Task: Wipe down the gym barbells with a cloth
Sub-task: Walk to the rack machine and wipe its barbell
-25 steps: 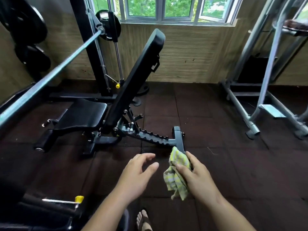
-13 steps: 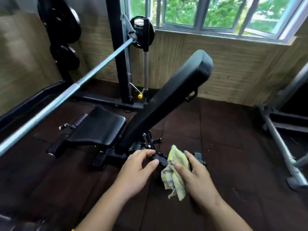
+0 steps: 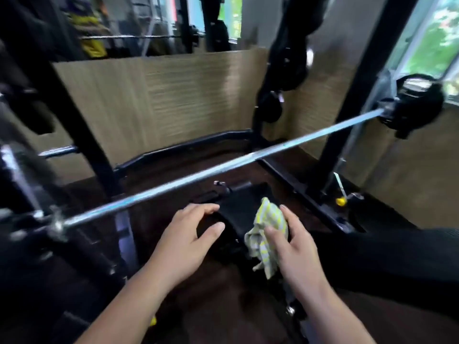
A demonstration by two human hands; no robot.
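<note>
A long silver barbell runs across the view from lower left to upper right, resting in a black rack, with a black weight plate on its right end. My right hand grips a crumpled yellow-and-white checked cloth a little below the bar. My left hand hovers beside it with fingers spread, holding nothing. Neither hand touches the bar.
Black rack uprights stand on both sides of the bar. A black bench seat lies under my hands, its padded backrest at the right. Spare plates hang at the back. A mirror and wood-panelled wall face me.
My view has swung left, so the barbell now crosses right in front of me. Both hands have stayed in about the same pose, the right still holding the cloth.
</note>
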